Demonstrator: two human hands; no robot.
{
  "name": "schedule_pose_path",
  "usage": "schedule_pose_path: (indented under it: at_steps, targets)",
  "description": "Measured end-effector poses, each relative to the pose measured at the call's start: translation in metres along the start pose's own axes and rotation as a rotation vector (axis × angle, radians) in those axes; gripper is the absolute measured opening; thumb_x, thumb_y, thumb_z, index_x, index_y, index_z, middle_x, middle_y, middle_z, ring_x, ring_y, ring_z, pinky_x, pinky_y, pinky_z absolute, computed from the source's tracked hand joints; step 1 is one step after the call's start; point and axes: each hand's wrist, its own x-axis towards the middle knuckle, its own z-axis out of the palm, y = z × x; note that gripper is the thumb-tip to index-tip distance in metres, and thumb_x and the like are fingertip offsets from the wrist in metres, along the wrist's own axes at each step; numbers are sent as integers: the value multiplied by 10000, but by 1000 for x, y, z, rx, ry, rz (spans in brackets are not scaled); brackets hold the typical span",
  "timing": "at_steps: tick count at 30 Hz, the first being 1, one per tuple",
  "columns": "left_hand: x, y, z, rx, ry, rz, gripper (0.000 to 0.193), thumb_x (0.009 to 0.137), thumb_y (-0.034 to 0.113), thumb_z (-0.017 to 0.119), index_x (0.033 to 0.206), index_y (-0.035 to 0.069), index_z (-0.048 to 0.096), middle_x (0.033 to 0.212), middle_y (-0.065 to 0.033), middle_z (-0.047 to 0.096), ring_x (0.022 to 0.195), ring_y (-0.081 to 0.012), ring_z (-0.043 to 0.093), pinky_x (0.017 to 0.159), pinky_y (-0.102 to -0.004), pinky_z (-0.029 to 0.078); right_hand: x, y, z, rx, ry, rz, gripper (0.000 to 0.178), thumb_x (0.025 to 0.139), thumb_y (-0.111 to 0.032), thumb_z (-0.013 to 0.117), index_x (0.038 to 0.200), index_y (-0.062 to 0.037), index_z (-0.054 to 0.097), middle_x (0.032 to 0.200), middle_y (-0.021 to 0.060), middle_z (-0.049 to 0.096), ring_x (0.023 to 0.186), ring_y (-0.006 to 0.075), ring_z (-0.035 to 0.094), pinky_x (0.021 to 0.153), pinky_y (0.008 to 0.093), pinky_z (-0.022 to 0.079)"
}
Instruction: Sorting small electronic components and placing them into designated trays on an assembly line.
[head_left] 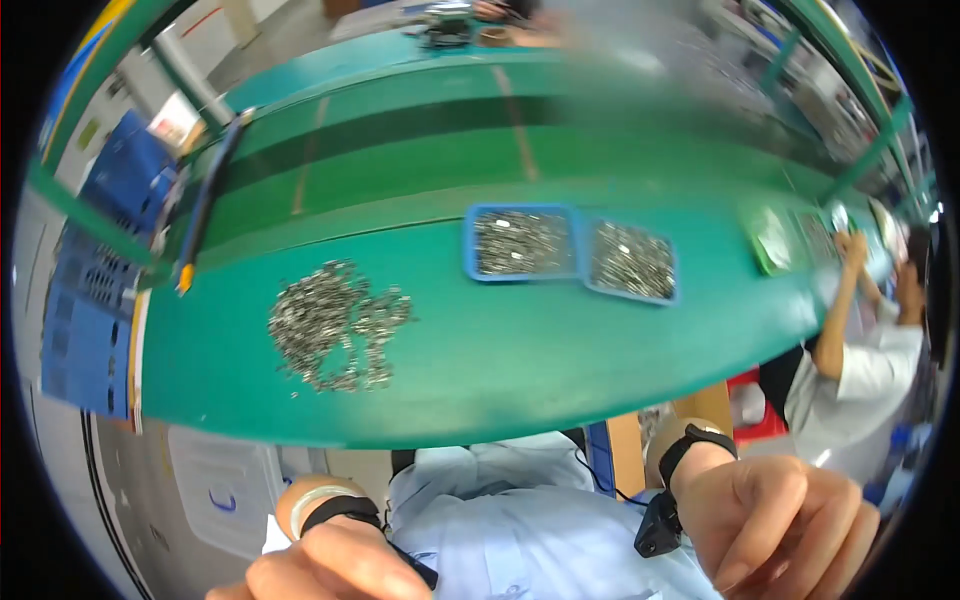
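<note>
Both my hands are raised close to me, off the near side of the green table (470,370). My right hand (785,525), at the lower right, has loosely bent fingers with gaps between them; nothing shows in it. My left hand (330,568) is cut by the lower edge, its fingertips out of view. Each wrist wears a black strap, with a small black camera-like device (658,527) at the right one. Beyond them on the table lies a loose pile of small silvery metal parts (320,318). Two blue trays, one left (468,245) and one right (632,296), hold similar parts.
A green conveyor belt (400,165) runs behind the table. At the right a co-worker (850,375) handles something beside a green tray (765,245). Blue crates (85,350) stand at the left, above a clear lidded bin (225,490). Green frame posts flank both sides.
</note>
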Motion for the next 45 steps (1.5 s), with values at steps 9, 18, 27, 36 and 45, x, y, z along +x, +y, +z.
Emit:
schedule_pose_path:
  at_steps: [9,18,27,36,45]
  targets:
    - [40,-57,39,-242,-364,-249,192,875,204,604,1065,177,619,1010,61,611,948,-206,559,845,-473,345,-49,-58,-43,-398,467,-120,137,786,1,616,722,-87,533,762,-13,534,746,107,530,605,265,388]
    - [66,-180,-5,890,-461,-120,349,876,73,521,1207,-36,514,1272,-202,519,1163,-307,510,991,-412,396,-111,-7,-155,-1235,300,476,245,811,-33,595,1053,-12,622,1013,126,627,960,257,573,870,347,441]
    - [101,-279,-3,1102,-979,-146,541,854,216,623,1294,-36,437,1382,-201,415,1302,-345,371,1066,-482,288,-148,74,-228,-1467,-189,679,386,875,-239,603,1209,-54,551,1271,129,523,1222,320,446,999,426,375]
    - [104,-323,18,1086,-1323,-192,682,825,347,650,1338,-20,390,1442,-210,322,1350,-342,294,1088,-503,244,-165,75,-226,-1364,-277,766,389,851,-274,626,1178,-67,586,1249,107,546,1211,289,465,1003,438,361]
    - [107,-329,20,1090,-1408,-258,697,819,325,656,1361,1,360,1456,-194,297,1362,-333,265,1099,-497,212,-142,91,-269,-1315,-215,763,132,810,-171,646,917,-95,659,890,28,589,877,219,533,795,369,418]
